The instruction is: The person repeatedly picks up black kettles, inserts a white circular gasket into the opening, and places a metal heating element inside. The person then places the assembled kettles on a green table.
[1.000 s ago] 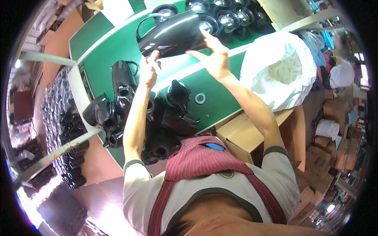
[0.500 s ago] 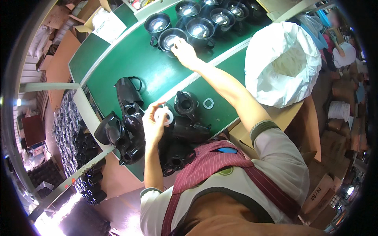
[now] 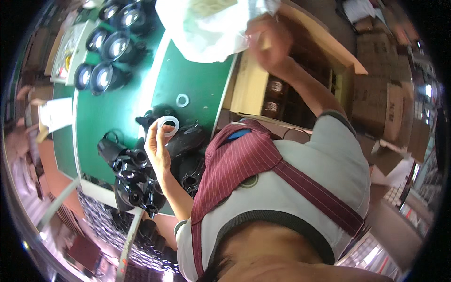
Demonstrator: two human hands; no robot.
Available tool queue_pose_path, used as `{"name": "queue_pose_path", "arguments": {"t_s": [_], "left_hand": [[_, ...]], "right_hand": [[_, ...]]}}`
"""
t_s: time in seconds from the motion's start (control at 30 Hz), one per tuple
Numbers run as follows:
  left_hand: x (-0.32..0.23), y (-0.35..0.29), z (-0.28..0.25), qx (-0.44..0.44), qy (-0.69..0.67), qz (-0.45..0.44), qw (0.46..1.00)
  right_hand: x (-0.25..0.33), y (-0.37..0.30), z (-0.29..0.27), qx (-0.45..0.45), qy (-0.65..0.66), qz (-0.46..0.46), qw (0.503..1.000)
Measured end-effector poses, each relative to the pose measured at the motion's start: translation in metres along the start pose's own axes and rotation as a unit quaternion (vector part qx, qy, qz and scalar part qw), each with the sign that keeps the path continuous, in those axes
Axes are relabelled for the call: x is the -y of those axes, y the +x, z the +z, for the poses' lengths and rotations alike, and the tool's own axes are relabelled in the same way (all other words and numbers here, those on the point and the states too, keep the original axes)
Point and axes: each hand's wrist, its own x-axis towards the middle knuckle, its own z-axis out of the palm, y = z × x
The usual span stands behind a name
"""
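Observation:
My left hand [image 3: 159,148] grips a white plastic ring [image 3: 169,125] between thumb and fingers, above a cluster of glossy black jugs [image 3: 127,169]. One black jug [image 3: 162,112] stands just behind that hand. A second pale ring [image 3: 182,100] lies flat on the green table [image 3: 197,77]. At the right edge of the white plastic bag [image 3: 206,44], my right hand [image 3: 270,44] is smeared by motion. I cannot make out whether its fingers hold the bag or something else.
Several black cup-shaped parts [image 3: 115,46] with shiny insides stand at the table's far left. Right of the table, an open cardboard box [image 3: 246,89] holds brown-and-black items. A white tray [image 3: 70,51] sits at the far left, and stacked cartons [image 3: 399,110] are at the right.
My view has swung to the right. My right hand has left the cup-shaped parts and moved over to the white bag's edge. The ring stays in my left hand.

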Motion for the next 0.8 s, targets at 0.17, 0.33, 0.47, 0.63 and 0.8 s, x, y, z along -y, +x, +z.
{"name": "queue_pose_path", "arguments": {"t_s": [0.17, 0.33, 0.47, 0.63, 0.8], "left_hand": [[0.005, 0.014, 0.048, 0.06, 0.196, 0.115, 0.972], [-0.004, 0.011, 0.075, 0.051, 0.357, 0.155, 0.92], [-0.002, 0.006, 0.087, 0.078, 0.375, 0.197, 0.903], [0.015, 0.01, 0.114, 0.054, 0.238, 0.165, 0.956], [-0.02, 0.012, 0.17, 0.107, 0.192, 0.178, 0.959]], "right_hand": [[-0.061, -0.19, -0.116, 0.305, -0.311, 0.453, 0.778], [-0.026, -0.319, -0.086, 0.468, -0.174, 0.433, 0.751], [-0.026, -0.331, -0.078, 0.511, -0.184, 0.504, 0.671], [-0.043, -0.338, -0.042, 0.55, -0.26, 0.529, 0.592], [-0.034, -0.352, -0.063, 0.431, -0.287, 0.552, 0.654]]}}
